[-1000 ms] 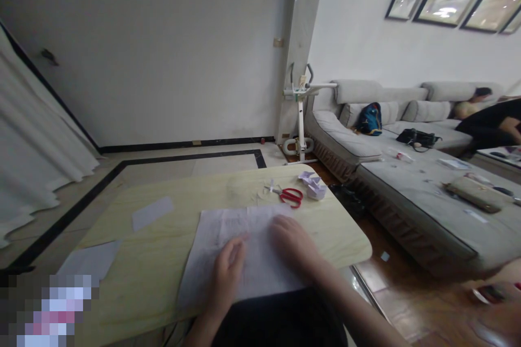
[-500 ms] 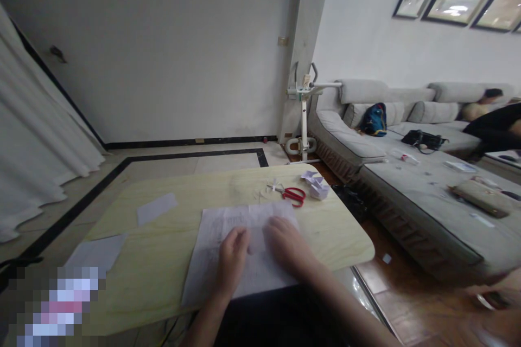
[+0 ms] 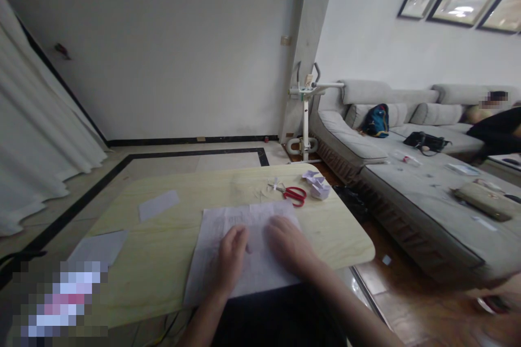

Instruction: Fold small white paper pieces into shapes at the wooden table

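A large sheet of white paper [image 3: 254, 276] with faint marks lies on the pale wooden table [image 3: 337, 233], close to my body. On its left half my left hand [image 3: 233, 254] rests on its side, fingers loosely bent and apart from any grip. My right hand [image 3: 287, 243] lies palm down on the right half, fingers stretched over the sheet. Beyond the paper are red-handled scissors [image 3: 295, 195] with small paper scraps [image 3: 260, 194] by the blades. Crumpled or folded white paper [image 3: 319, 188] sits at the far right corner.
Two smaller paper pieces, one farther [image 3: 158, 205] and one nearer [image 3: 100, 246], lie on the table's left side. A blurred-out patch [image 3: 61, 303] covers the near left corner. To the right stands a grey sofa [image 3: 423, 211] with bags and a seated person [image 3: 492, 124].
The view has shifted very slightly. Both hands stay on the sheet in nearly the same places, and the scissors and papers have not moved.
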Demonstrator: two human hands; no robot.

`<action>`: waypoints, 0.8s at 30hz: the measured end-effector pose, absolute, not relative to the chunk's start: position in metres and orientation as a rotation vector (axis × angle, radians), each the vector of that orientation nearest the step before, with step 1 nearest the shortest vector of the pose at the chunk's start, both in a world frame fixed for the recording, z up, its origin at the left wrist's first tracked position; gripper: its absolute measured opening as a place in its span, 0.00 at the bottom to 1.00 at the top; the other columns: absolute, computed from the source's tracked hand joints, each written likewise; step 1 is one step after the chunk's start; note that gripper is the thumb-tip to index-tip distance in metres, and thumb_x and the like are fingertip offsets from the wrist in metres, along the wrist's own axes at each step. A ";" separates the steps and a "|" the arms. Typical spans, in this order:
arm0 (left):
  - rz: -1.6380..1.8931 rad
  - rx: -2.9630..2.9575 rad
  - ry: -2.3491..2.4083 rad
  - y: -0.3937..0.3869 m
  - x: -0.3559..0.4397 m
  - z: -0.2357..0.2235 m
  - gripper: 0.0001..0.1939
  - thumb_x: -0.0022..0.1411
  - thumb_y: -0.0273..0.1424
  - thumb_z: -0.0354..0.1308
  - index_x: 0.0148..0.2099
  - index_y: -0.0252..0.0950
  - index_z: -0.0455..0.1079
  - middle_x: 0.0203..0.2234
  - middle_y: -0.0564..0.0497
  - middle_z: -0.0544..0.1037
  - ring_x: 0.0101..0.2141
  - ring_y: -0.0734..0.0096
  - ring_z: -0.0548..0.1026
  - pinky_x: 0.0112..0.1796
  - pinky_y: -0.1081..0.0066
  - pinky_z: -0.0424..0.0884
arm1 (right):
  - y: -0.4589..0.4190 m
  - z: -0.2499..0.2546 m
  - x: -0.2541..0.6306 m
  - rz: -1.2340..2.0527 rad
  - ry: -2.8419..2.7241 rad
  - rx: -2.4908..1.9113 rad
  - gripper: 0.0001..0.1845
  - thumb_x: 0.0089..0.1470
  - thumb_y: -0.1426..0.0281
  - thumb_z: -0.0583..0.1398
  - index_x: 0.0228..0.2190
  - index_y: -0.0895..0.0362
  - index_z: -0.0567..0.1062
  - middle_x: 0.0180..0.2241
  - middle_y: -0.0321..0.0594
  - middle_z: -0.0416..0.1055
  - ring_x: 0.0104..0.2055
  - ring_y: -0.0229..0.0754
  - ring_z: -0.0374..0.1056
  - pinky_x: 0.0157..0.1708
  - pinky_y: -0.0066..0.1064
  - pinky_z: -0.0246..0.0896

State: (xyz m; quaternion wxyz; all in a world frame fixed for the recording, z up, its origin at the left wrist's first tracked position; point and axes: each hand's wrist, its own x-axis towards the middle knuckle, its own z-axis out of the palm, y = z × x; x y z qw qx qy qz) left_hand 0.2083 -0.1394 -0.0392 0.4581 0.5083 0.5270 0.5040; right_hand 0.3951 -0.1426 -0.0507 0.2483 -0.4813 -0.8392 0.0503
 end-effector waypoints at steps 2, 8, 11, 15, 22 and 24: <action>1.231 1.275 1.301 -0.140 0.208 -0.041 0.13 0.59 0.41 0.56 0.32 0.37 0.69 0.18 0.57 0.66 0.22 0.70 0.67 0.25 0.74 0.64 | -0.141 -0.052 0.396 0.135 -2.289 -1.301 0.13 0.57 0.78 0.56 0.45 0.58 0.71 0.49 0.51 0.67 0.54 0.52 0.62 0.54 0.45 0.62; 1.234 1.301 1.316 -0.139 0.207 -0.046 0.14 0.58 0.43 0.55 0.32 0.37 0.69 0.17 0.58 0.65 0.21 0.70 0.66 0.23 0.74 0.64 | -0.139 -0.053 0.397 0.158 -2.288 -1.294 0.12 0.58 0.77 0.55 0.44 0.57 0.71 0.49 0.51 0.68 0.54 0.52 0.63 0.55 0.45 0.62; 1.234 1.304 1.316 -0.137 0.207 -0.047 0.14 0.58 0.43 0.55 0.32 0.37 0.70 0.17 0.57 0.66 0.22 0.69 0.67 0.24 0.74 0.64 | -0.141 -0.056 0.398 0.160 -2.273 -1.342 0.15 0.57 0.76 0.56 0.46 0.57 0.71 0.53 0.53 0.66 0.57 0.54 0.62 0.56 0.47 0.61; 1.228 1.308 1.313 -0.138 0.208 -0.046 0.14 0.57 0.43 0.55 0.31 0.37 0.70 0.16 0.58 0.65 0.21 0.70 0.66 0.23 0.74 0.63 | -0.141 -0.063 0.400 0.135 -2.243 -1.452 0.25 0.54 0.72 0.60 0.53 0.58 0.66 0.60 0.56 0.59 0.64 0.59 0.53 0.61 0.53 0.54; 1.213 1.305 1.314 -0.139 0.208 -0.044 0.15 0.57 0.44 0.55 0.31 0.37 0.70 0.16 0.58 0.65 0.21 0.70 0.66 0.23 0.74 0.63 | -0.139 -0.060 0.399 0.153 -2.306 -1.556 0.30 0.55 0.66 0.61 0.58 0.62 0.63 0.62 0.60 0.57 0.65 0.62 0.52 0.62 0.52 0.50; 1.210 1.309 1.312 -0.139 0.208 -0.043 0.15 0.57 0.44 0.55 0.31 0.37 0.70 0.16 0.57 0.65 0.21 0.69 0.66 0.23 0.74 0.63 | -0.139 -0.060 0.399 0.154 -2.322 -1.571 0.31 0.56 0.65 0.61 0.59 0.62 0.63 0.62 0.60 0.57 0.66 0.62 0.51 0.63 0.52 0.50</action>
